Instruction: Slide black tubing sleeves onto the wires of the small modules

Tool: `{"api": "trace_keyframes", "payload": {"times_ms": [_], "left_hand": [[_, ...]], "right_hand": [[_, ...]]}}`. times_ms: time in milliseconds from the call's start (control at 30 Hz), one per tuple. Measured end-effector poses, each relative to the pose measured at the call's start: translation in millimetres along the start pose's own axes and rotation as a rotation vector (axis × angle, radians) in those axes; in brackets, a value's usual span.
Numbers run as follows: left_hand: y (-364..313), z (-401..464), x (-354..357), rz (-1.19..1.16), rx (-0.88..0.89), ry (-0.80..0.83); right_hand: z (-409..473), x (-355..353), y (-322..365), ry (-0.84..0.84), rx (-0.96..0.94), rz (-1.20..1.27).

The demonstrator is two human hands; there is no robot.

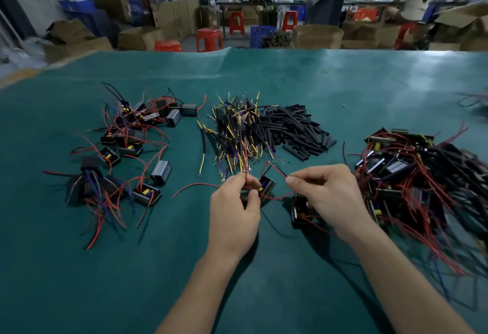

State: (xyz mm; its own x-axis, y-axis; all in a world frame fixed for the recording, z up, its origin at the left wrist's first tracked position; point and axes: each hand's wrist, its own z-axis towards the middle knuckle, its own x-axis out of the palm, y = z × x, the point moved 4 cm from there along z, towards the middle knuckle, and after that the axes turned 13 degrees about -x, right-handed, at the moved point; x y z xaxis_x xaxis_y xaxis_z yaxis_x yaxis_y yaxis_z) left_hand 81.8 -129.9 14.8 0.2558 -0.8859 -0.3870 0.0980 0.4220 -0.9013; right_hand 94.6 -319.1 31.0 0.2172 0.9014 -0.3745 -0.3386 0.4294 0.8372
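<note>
**Red wires pinched over green mat**

Left hand [233,201] pinches thin red wire [196,185] of small black box module [267,185], centre near. Right hand [326,195] pinches its black wire [277,169]. Black tubing sleeve pile [295,129] lies farther back on green table mat [369,90].

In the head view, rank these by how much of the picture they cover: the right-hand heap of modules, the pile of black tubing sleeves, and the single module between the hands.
1. Right-hand heap of modules, though it lies nearer the camera.
2. Pile of black tubing sleeves.
3. Single module, clearly smallest.
</note>
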Motion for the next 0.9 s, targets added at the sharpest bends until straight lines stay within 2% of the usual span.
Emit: {"api": "trace_keyframes", "payload": {"times_ms": [200,400,533,733,900], "left_hand": [[-6,-4,1,0.055,0.128,-0.028],[-8,-7,-1,0.005,0.173,-0.017],[-10,-7,-2,-0.052,0.173,0.018],[-6,-5,-3,-0.204,0.047,0.075],[-8,-6,-3,-0.147,0.081,0.022]], "right_hand": [[1,4,-7,-0.025,0.193,0.228],[0,6,-10,0.008,0.245,0.287],[0,10,-7,0.076,0.168,0.170],[-2,13,1,0.123,0.057,0.055],[-5,15,13,0.093,-0.125,-0.100]]}}
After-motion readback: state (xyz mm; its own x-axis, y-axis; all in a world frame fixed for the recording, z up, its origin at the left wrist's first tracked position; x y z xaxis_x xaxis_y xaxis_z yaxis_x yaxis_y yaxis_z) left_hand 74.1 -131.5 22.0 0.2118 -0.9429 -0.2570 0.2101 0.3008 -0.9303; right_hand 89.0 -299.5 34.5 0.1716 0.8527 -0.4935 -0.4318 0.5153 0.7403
